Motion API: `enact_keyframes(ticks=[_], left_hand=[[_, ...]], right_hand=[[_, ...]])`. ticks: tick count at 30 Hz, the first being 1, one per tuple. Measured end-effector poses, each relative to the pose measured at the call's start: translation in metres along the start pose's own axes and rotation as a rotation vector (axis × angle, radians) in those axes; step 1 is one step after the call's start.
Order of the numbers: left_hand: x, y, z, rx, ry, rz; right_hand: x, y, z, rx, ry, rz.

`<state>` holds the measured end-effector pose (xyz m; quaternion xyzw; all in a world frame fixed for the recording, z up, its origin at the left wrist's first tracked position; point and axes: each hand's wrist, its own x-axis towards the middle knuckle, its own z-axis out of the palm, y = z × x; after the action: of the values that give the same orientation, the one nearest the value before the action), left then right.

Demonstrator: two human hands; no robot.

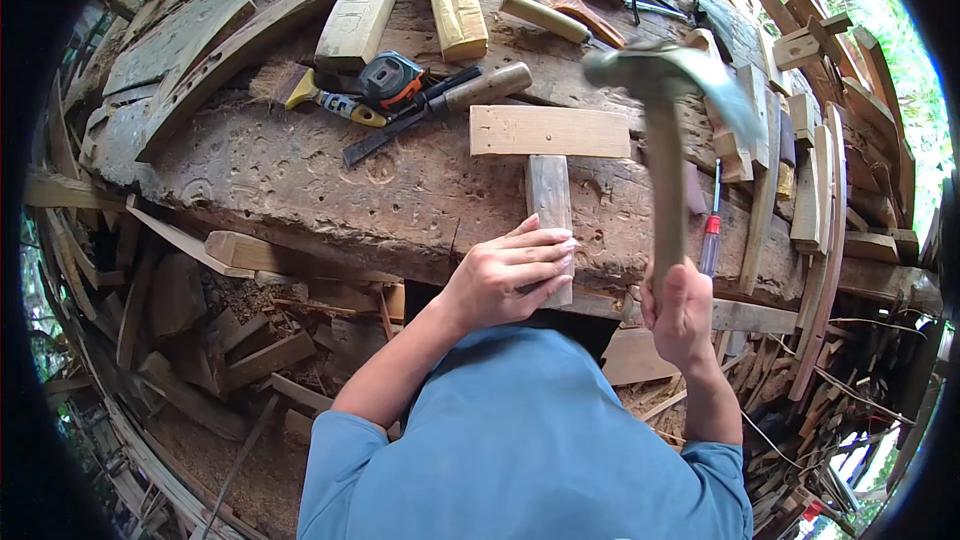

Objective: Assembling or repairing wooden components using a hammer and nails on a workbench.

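My left hand (513,271) is wrapped round the near end of a narrow greyish wooden piece (548,183). Across that piece's far end lies a lighter wooden block (549,131), so the two form a T on the workbench. A small dark spot marks the block near its middle. In my right hand (683,315) is a claw hammer (665,170), gripped low on its wooden handle. Its metal head is raised to the right of the block and blurred. A screwdriver (712,230) with a red and clear handle lies just right of the hammer handle.
The worn wooden workbench (270,190) carries a chisel (440,105), a tape measure (391,80) and a brush (330,98) left of the block. Two beams (366,5) lie beyond. Several wooden strips (822,190) stand at the right; offcuts (270,360) lie below on the left.
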<state>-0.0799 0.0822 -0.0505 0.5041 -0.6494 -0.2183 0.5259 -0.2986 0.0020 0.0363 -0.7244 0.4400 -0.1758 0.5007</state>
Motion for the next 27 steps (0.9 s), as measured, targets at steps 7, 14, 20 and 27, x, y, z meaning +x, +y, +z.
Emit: enact_keyframes(ticks=[7, 14, 20, 27], left_hand=[[0.002, -0.001, -0.001, 0.006, -0.010, 0.007], [0.005, 0.012, -0.015, 0.092, -0.059, -0.046], [0.005, 0.026, -0.022, 0.248, 0.069, -0.169], [0.008, 0.036, -0.025, 0.405, 0.025, -0.513]], right_hand=[[-0.001, 0.017, 0.007, -0.033, -0.019, 0.090], [-0.016, 0.038, 0.017, 0.324, 0.045, 0.027], [-0.046, 0.068, 0.027, 0.385, 0.173, -0.044], [-0.071, 0.077, 0.034, 0.497, 0.404, -0.139]])
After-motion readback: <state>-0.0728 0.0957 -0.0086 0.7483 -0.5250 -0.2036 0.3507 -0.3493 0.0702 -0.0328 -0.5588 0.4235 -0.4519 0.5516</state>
